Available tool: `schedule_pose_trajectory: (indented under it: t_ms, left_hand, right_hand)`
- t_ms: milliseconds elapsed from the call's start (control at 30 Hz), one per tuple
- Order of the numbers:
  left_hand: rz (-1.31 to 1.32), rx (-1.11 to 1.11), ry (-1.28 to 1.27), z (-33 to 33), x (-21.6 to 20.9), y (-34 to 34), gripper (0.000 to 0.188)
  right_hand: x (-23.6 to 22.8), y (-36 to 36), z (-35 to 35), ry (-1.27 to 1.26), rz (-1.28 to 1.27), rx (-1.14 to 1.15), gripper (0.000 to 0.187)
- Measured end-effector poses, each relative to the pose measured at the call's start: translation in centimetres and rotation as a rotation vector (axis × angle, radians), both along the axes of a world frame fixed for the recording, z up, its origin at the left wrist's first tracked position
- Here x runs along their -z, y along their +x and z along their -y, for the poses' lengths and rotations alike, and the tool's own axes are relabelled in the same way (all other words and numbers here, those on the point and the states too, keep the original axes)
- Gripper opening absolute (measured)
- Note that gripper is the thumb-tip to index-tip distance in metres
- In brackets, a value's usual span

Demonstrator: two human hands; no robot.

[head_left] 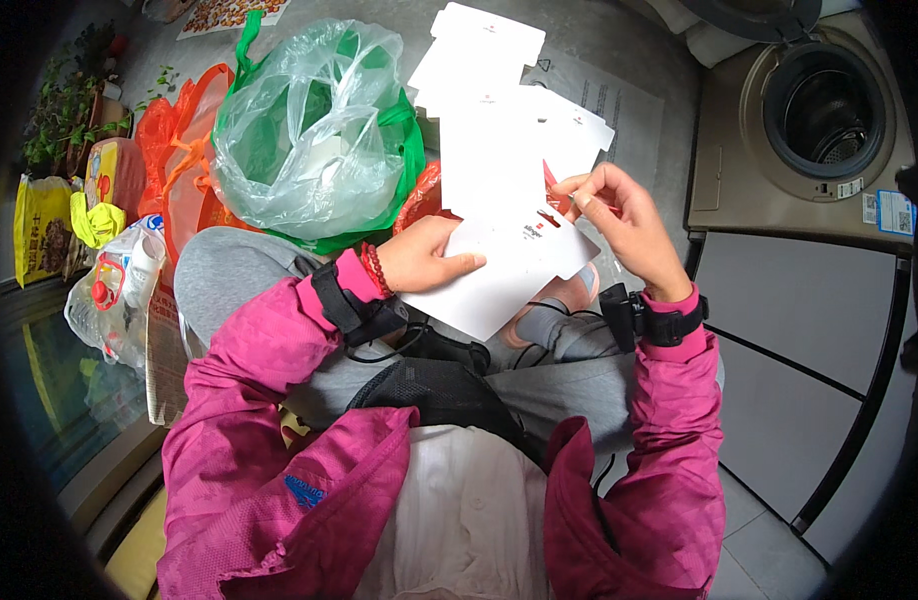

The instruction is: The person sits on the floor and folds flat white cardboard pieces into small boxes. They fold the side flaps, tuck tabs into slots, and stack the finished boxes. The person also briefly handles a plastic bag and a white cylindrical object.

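Note:
My left hand grips the left edge of a flat, unfolded white cardboard box, thumb on top and fingers hidden underneath. The card has a dark hang slot and small print near its right end. Beside that slot, my right hand is closed in a pinch; a tiny pale bit shows at its fingertips, too small to name. More flat white box blanks overlap beyond the held one. At the far left stands a green bag lined with a clear plastic bag, with white pieces inside it.
Orange-red plastic bags stand left of the green one. Further left are a yellow package, a clear bag of bottles and potted plants. A washing machine with its door raised and grey cabinet panels line the right side.

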State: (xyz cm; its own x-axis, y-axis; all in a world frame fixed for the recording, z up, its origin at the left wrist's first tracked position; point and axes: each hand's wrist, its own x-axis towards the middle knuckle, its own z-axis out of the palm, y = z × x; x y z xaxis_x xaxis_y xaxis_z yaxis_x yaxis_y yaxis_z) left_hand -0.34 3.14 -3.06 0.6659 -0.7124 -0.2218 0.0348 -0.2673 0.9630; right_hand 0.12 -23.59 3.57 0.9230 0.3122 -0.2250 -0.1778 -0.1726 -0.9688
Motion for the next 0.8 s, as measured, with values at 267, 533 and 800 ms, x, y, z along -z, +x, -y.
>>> schedule_pose_trajectory:
  t_ms: [267,533,800]
  left_hand:
    - [-0.112,0.089,0.02,-0.1,-0.6,0.0,0.033]
    - [-0.098,0.163,0.051,-0.1,-0.7,0.0,0.031]
    - [-0.341,-0.099,-0.202,-1.4,-0.2,1.2,0.04]
  right_hand:
    - [0.4,-0.8,-0.6,-0.072,-0.047,-0.099,0.013]
    - [1.3,-1.2,-1.5,-0.431,0.261,-0.015,0.012]
    - [3.4,-0.2,2.0,-0.247,-0.387,0.026,0.012]
